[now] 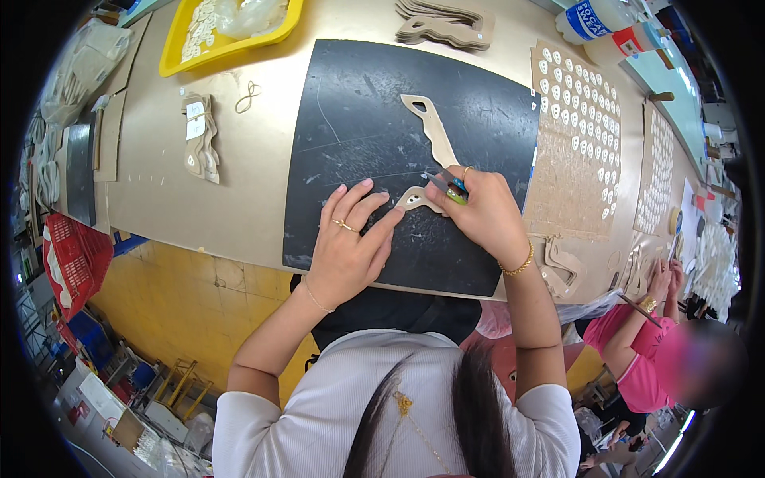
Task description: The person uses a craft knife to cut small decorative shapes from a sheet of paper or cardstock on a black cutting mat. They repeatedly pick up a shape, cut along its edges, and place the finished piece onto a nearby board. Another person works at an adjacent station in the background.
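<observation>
Beige wavy-edged piece (435, 134) lies on the black mat (358, 103) atop the worktop (247, 183), its middle hidden by the right hand (486, 213), whose grip pinches a small blue-and-green-handled tool (457, 194) above it, while the left hand (349, 243), fingers spread on the mat, touches the piece's near end with one fingertip.
</observation>
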The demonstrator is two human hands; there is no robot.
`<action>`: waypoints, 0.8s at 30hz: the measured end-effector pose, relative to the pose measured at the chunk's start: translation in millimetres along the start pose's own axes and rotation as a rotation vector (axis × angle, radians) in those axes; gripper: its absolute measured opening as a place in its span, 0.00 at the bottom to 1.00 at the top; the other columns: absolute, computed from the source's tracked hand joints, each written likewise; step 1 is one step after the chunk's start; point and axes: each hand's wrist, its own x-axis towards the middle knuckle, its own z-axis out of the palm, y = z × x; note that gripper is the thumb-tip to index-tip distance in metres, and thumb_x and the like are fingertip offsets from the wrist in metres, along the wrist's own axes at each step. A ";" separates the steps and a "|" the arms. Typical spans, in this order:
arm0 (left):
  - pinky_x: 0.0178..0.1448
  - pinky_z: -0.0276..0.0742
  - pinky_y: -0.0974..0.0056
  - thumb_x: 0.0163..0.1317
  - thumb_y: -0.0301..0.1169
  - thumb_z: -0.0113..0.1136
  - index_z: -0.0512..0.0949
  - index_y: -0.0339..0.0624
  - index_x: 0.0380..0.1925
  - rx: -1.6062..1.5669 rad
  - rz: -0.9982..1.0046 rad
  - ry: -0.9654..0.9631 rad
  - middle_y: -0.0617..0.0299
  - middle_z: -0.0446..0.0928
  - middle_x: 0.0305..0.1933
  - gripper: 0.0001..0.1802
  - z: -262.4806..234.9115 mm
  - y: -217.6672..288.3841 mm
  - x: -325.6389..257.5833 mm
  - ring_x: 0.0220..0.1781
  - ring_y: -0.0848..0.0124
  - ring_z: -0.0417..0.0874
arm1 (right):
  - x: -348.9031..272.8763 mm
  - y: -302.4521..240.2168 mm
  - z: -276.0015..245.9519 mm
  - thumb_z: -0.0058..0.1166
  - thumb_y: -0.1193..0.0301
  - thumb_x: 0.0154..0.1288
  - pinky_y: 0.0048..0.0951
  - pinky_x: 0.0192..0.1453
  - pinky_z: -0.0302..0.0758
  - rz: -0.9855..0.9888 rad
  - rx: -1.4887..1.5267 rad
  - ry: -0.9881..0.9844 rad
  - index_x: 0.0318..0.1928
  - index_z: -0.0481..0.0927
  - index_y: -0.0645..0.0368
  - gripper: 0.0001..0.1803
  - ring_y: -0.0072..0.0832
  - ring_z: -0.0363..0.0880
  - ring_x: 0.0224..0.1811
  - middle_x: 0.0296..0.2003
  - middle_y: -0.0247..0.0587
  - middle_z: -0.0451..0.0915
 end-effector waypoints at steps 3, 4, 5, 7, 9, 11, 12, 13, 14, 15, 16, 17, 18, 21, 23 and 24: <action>0.76 0.59 0.42 0.57 0.27 0.66 0.81 0.49 0.56 0.022 0.008 -0.005 0.56 0.74 0.61 0.24 0.3 -1.4 1.0 0.72 0.54 0.68 | 2.2 -3.6 -2.0 0.68 0.60 0.63 0.40 0.34 0.78 0.035 -0.041 -0.043 0.41 0.85 0.67 0.19 0.50 0.85 0.28 0.24 0.53 0.83; 0.76 0.58 0.42 0.57 0.27 0.66 0.81 0.49 0.57 0.028 0.011 -0.005 0.56 0.74 0.61 0.24 0.1 -1.5 0.9 0.72 0.54 0.68 | 1.9 -3.6 -1.2 0.67 0.60 0.64 0.40 0.35 0.78 0.029 -0.040 -0.034 0.41 0.85 0.67 0.19 0.50 0.85 0.28 0.24 0.53 0.83; 0.76 0.59 0.42 0.57 0.27 0.67 0.81 0.49 0.57 0.033 0.012 -0.006 0.56 0.74 0.61 0.25 0.2 -1.4 1.3 0.72 0.54 0.68 | 1.5 -3.4 -0.8 0.67 0.60 0.64 0.40 0.35 0.78 0.022 -0.040 -0.023 0.41 0.85 0.67 0.19 0.50 0.85 0.28 0.25 0.53 0.83; 0.76 0.59 0.42 0.56 0.27 0.67 0.81 0.50 0.57 0.042 0.012 -0.009 0.56 0.74 0.60 0.25 0.5 -1.0 2.1 0.72 0.53 0.68 | 0.4 -3.7 -0.4 0.67 0.60 0.64 0.40 0.35 0.78 0.011 -0.048 -0.004 0.41 0.85 0.66 0.19 0.50 0.85 0.28 0.25 0.53 0.83; 0.76 0.59 0.42 0.56 0.27 0.67 0.81 0.51 0.57 0.055 0.016 -0.005 0.56 0.74 0.59 0.26 1.1 -0.4 3.2 0.71 0.53 0.68 | -0.3 -4.5 -0.2 0.67 0.60 0.64 0.40 0.35 0.79 0.005 -0.064 0.014 0.41 0.85 0.66 0.19 0.50 0.85 0.28 0.25 0.53 0.84; 0.75 0.60 0.42 0.55 0.27 0.67 0.81 0.51 0.57 0.077 0.017 -0.006 0.56 0.74 0.58 0.26 1.3 1.0 4.6 0.70 0.53 0.69 | 0.2 -6.3 -0.9 0.67 0.60 0.64 0.40 0.36 0.79 0.004 -0.094 0.005 0.42 0.85 0.66 0.19 0.50 0.85 0.29 0.25 0.53 0.84; 0.75 0.60 0.42 0.55 0.27 0.68 0.81 0.51 0.57 0.092 0.016 -0.008 0.56 0.74 0.58 0.26 1.1 1.9 5.6 0.70 0.53 0.69 | 0.3 -6.8 -1.1 0.67 0.60 0.64 0.40 0.36 0.79 0.003 -0.109 0.000 0.42 0.85 0.66 0.19 0.49 0.85 0.29 0.26 0.53 0.84; 0.75 0.60 0.42 0.54 0.27 0.68 0.81 0.51 0.57 0.108 0.015 -0.011 0.56 0.74 0.58 0.27 0.8 2.9 6.7 0.69 0.53 0.69 | -0.2 -6.6 -0.8 0.67 0.60 0.64 0.41 0.36 0.79 -0.006 -0.114 0.008 0.42 0.85 0.65 0.19 0.49 0.86 0.30 0.26 0.53 0.84; 0.74 0.61 0.42 0.54 0.27 0.68 0.81 0.51 0.57 0.125 0.021 -0.015 0.56 0.74 0.57 0.27 0.1 3.9 7.9 0.69 0.53 0.70 | -0.9 -6.1 -0.3 0.67 0.60 0.63 0.41 0.37 0.80 -0.015 -0.120 0.016 0.42 0.85 0.65 0.19 0.50 0.86 0.30 0.26 0.53 0.84; 0.73 0.62 0.41 0.53 0.27 0.69 0.81 0.50 0.56 0.142 0.027 -0.019 0.55 0.75 0.57 0.27 -0.9 5.0 9.4 0.69 0.53 0.70 | -1.5 -5.8 -0.1 0.68 0.60 0.63 0.41 0.37 0.80 -0.023 -0.126 0.024 0.41 0.84 0.65 0.19 0.50 0.86 0.31 0.27 0.53 0.84; 0.72 0.63 0.41 0.52 0.27 0.69 0.81 0.50 0.56 0.159 0.033 -0.022 0.55 0.75 0.57 0.27 -1.3 5.6 10.4 0.68 0.53 0.70 | -1.8 -6.1 -1.0 0.68 0.60 0.63 0.42 0.37 0.80 -0.028 -0.122 0.017 0.41 0.84 0.65 0.19 0.50 0.86 0.31 0.27 0.53 0.84; 0.72 0.64 0.41 0.52 0.28 0.69 0.82 0.50 0.56 0.173 0.041 -0.017 0.55 0.75 0.57 0.27 -1.1 5.8 10.8 0.68 0.53 0.71 | -1.6 -6.8 -2.6 0.68 0.60 0.62 0.42 0.37 0.80 -0.035 -0.117 0.007 0.41 0.84 0.65 0.19 0.50 0.86 0.31 0.27 0.52 0.84; 0.71 0.65 0.41 0.52 0.28 0.69 0.82 0.50 0.55 0.187 0.050 -0.012 0.55 0.75 0.57 0.26 -0.9 5.8 11.0 0.67 0.52 0.71 | -1.3 -7.0 -3.5 0.69 0.60 0.62 0.42 0.37 0.80 -0.043 -0.113 -0.003 0.41 0.84 0.65 0.19 0.50 0.86 0.32 0.28 0.52 0.85; 0.70 0.65 0.42 0.50 0.27 0.69 0.81 0.51 0.56 0.201 0.039 -0.010 0.56 0.75 0.57 0.28 -0.3 8.0 10.6 0.67 0.52 0.71 | 1.1 -4.8 -1.7 0.69 0.60 0.60 0.42 0.37 0.80 -0.055 -0.167 -0.021 0.40 0.83 0.65 0.19 0.51 0.86 0.32 0.28 0.53 0.84; 0.71 0.65 0.42 0.50 0.26 0.69 0.81 0.52 0.57 0.205 0.028 -0.013 0.56 0.74 0.57 0.29 -0.2 9.8 10.8 0.68 0.52 0.71 | 2.1 -4.3 -2.5 0.70 0.61 0.60 0.42 0.37 0.80 -0.049 -0.150 -0.029 0.40 0.83 0.65 0.19 0.51 0.86 0.32 0.28 0.53 0.84; 0.71 0.65 0.42 0.50 0.26 0.69 0.81 0.52 0.56 0.208 0.028 -0.015 0.55 0.74 0.57 0.29 -0.2 10.3 11.6 0.68 0.53 0.71 | 2.4 -3.8 -2.9 0.70 0.61 0.60 0.42 0.37 0.81 -0.046 -0.142 -0.033 0.40 0.83 0.65 0.19 0.51 0.86 0.32 0.28 0.54 0.84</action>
